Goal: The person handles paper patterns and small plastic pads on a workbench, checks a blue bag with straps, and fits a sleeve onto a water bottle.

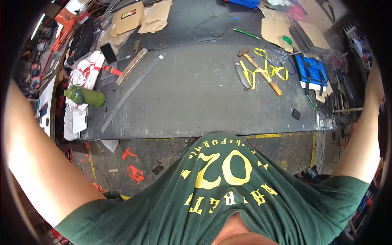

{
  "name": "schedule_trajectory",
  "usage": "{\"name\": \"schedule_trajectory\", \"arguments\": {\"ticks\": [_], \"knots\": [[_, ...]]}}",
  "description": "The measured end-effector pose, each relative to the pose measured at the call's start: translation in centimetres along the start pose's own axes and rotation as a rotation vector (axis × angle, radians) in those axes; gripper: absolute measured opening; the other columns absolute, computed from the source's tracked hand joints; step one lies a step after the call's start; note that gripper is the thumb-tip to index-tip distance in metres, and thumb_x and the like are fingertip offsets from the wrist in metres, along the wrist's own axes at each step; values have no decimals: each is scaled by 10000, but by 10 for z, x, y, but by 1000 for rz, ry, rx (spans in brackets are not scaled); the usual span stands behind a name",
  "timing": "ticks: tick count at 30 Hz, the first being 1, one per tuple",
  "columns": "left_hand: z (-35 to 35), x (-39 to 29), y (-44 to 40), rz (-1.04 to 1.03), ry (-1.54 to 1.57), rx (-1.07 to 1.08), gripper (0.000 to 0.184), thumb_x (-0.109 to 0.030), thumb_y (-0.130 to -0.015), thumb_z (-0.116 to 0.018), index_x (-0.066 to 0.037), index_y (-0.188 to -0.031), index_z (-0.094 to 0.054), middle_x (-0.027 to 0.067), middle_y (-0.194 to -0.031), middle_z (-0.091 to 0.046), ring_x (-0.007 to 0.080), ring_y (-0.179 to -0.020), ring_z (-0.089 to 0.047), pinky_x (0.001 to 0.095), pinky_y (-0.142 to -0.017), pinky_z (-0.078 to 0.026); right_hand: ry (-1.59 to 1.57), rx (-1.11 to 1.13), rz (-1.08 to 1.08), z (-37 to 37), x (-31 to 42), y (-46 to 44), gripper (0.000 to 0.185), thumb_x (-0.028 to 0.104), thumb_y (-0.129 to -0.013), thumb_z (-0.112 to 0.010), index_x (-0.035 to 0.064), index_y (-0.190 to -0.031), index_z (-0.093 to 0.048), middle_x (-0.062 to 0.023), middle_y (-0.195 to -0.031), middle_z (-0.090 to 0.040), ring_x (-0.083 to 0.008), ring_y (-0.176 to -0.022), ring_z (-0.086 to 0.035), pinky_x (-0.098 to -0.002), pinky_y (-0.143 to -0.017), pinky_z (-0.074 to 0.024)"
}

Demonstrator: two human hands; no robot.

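Observation:
Both of my arms are raised at the left and right edges of the view, and neither my left hand nor my right hand shows. In front of me is a dark worktable (175, 110). A hammer (263, 75) with a wooden handle lies on its right half, with a yellow strap (267, 67) around and across it. A long clear strip (132, 92) lies diagonally at the left, beside a wrapped wooden piece (132, 66). A green bottle (92, 96) lies on its side near the left edge.
A blue pouch (311, 72) lies at the right, near a small black block (296, 114). Cardboard pieces (154, 17) and a green tape roll (287, 40) are at the back. A black phone (108, 52) and white-red cloth (85, 69) sit at the left. Orange scraps (135, 174) lie on the floor.

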State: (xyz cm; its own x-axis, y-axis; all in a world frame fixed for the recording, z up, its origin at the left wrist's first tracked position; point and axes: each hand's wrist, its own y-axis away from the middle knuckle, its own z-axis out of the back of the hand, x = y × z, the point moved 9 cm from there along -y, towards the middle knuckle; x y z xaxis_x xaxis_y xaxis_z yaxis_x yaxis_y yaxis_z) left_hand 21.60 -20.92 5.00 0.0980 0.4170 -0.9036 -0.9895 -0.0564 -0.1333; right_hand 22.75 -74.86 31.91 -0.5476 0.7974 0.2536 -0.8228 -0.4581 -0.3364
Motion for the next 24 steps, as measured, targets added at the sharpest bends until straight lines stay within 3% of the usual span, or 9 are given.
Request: {"name": "schedule_trajectory", "arguments": {"ticks": [4,8,10,13,16,24], "knots": [[-11,47,38,152,-53,38,502,-265,-987,-554,52,-1368,-474,222,-1376,-512,316,-1262,-498,437,-1078,-392,-175,-13,31,-21,-11,-13,360,285,-1001,-599,-26,-1166,-672,-119,-1071,-727,-176,-952,-689,-329,-912,-534],[-24,94,82,322,-115,79,507,-280,-982,-564,44,-1363,-483,213,-1369,-519,308,-1251,-505,432,-1065,-397,-547,-54,-2,-73,-47,-21,370,295,-1003,-598,-28,-1167,-676,-118,-1065,-730,-173,-940,-692,-324,-906,-534],[-32,118,109,407,-151,107,510,-288,-979,-569,40,-1361,-487,209,-1365,-523,305,-1245,-508,430,-1059,-400,-736,-58,-132,-133,-73,-11,376,300,-1003,-597,-29,-1167,-677,-118,-1062,-731,-172,-934,-694,-322,-903,-533],[-45,148,145,521,-197,153,514,-300,-975,-577,34,-1358,-494,202,-1360,-528,299,-1237,-513,426,-1049,-404,-893,-94,-491,-252,-141,41,349,321,-966,-684,19,-1139,-712,-65,-1015,-732,-145,-916,-698,-294,-866,-552],[-53,176,182,623,-240,190,519,-311,-970,-584,27,-1354,-500,195,-1354,-534,293,-1229,-518,423,-1040,-408,-1053,-20,-666,-357,-183,109,368,342,-976,-678,23,-1159,-696,-49,-1052,-715,-134,-928,-682,-290,-863,-548],[-73,219,248,806,-335,296,530,-342,-959,-604,10,-1345,-518,178,-1339,-549,277,-1207,-531,413,-1015,-419,-1160,-55,-946,-423,-216,226,340,253,-1025,-597,-30,-1202,-660,-96,-1101,-703,-170,-927,-704,-291,-837,-578]]}}
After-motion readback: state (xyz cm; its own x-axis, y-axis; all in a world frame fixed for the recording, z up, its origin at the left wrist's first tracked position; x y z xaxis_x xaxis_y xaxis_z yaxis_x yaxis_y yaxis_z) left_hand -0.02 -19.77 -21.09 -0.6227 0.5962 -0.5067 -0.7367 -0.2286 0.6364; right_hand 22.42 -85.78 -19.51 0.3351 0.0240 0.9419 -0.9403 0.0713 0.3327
